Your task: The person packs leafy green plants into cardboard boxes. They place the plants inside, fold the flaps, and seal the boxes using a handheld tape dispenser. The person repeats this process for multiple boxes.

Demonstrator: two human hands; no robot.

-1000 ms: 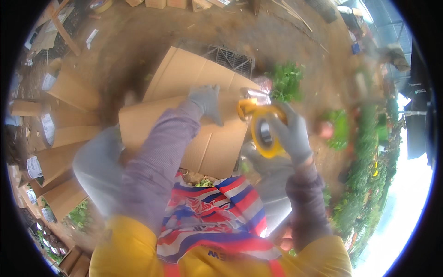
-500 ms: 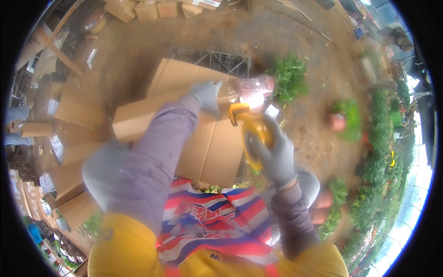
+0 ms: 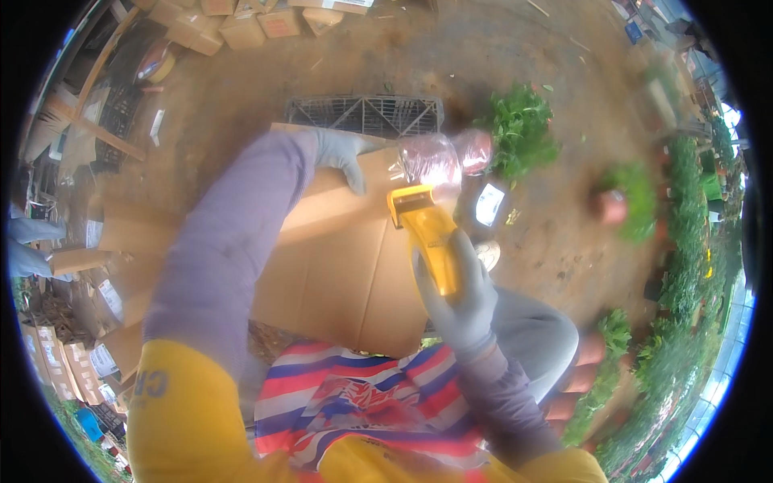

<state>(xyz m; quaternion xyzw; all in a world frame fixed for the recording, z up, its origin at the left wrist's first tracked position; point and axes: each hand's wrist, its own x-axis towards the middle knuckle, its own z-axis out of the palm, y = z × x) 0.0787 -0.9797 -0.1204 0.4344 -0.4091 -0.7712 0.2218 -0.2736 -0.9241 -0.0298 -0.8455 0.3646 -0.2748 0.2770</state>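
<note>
Tape dispenser (image 3: 427, 233), yellow, gripped by its handle in the gloved right hand (image 3: 457, 302), fingers wrapped tight around it; clear tape roll (image 3: 431, 158) at its front end, at the far right edge of the cardboard box (image 3: 338, 266). Box lying flat-topped in front of the knees, flaps closed, contents hidden. Gloved left hand (image 3: 342, 153) pressed on the far top edge of the box, fingers spread and curled over it, holding nothing else. Just beyond the box, a dark plastic crate (image 3: 362, 114) on the dirt floor (image 3: 483, 56), contents not discernible. Green leafy plants (image 3: 523, 133) beside the tape roll, to the right, on the floor. Further cardboard boxes (image 3: 241, 20) stacked at the far edge, closed; more folded cartons (image 3: 72, 258) piled along the left. Small potted plant (image 3: 624, 201) farther right, blurred. Striped cloth (image 3: 354, 394) in red, white and blue below the box, near the body.
</note>
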